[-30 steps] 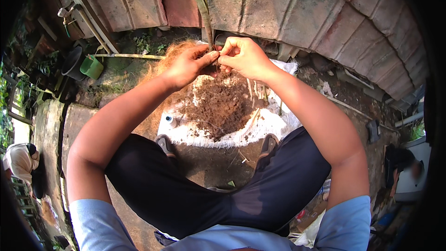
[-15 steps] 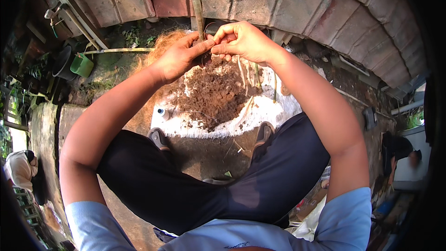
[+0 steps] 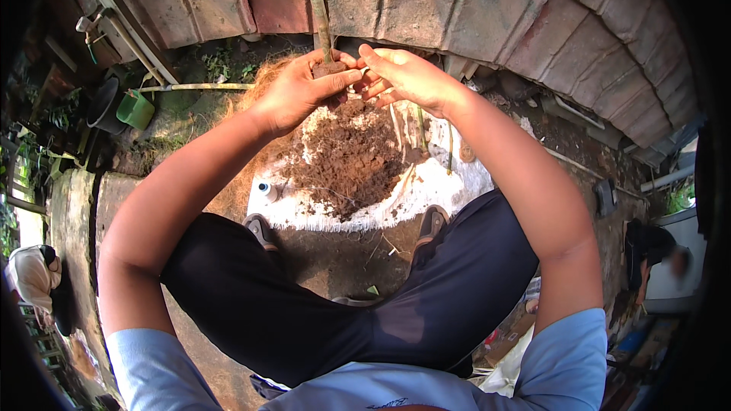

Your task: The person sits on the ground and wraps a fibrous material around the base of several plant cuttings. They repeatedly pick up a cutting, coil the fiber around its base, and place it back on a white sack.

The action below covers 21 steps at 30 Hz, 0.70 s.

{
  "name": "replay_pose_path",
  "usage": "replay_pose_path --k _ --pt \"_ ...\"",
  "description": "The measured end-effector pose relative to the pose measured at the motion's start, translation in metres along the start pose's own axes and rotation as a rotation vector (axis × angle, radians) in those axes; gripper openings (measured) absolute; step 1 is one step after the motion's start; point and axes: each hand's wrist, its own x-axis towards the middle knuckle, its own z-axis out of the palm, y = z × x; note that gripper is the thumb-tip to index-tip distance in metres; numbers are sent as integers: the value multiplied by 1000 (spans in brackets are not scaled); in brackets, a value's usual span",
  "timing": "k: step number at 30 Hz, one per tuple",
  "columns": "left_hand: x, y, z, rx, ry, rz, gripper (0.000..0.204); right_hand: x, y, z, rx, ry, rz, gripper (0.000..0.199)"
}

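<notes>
My left hand [image 3: 293, 95] is closed around a dark ball of soil [image 3: 329, 69] at the foot of a plant. From that ball a thick green stem [image 3: 318, 11] rises, its top cut off by the upper edge. Just to the right, my right hand [image 3: 411, 80] has its fingers apart, their tips close to the left fingertips. Below both hands a heap of loose brown soil [image 3: 346, 164] lies on a white woven sack [image 3: 461, 179]. Several cut stems [image 3: 421, 128] rest at its right side.
Brown fibre [image 3: 244, 141] is piled left of the soil. A small white bottle [image 3: 266, 192] stands on the sack's left corner. Further left are a green container [image 3: 135, 109] and a dark pot [image 3: 104, 103]. Roof tiles [image 3: 426, 0] line the far side. Two other people show at the edges.
My right hand has drawn slightly away from the left, and its fingers have spread from a pinch. The left hand has turned, so the soil ball now shows.
</notes>
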Motion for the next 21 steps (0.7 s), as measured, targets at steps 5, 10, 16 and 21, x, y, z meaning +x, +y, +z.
replay_pose_path --k 5,10,16,21 --pt "0 0 7 81 -79 84 61 -3 0 13 290 -134 -91 76" --pt "-3 -3 13 39 -26 107 61 -8 -1 24 508 -276 -173 68" --pt "-4 0 21 -85 -108 136 53 -8 -2 29 572 -348 -263 63" --pt "-10 8 19 19 -103 -16 51 -10 -7 31 535 -380 -223 56"
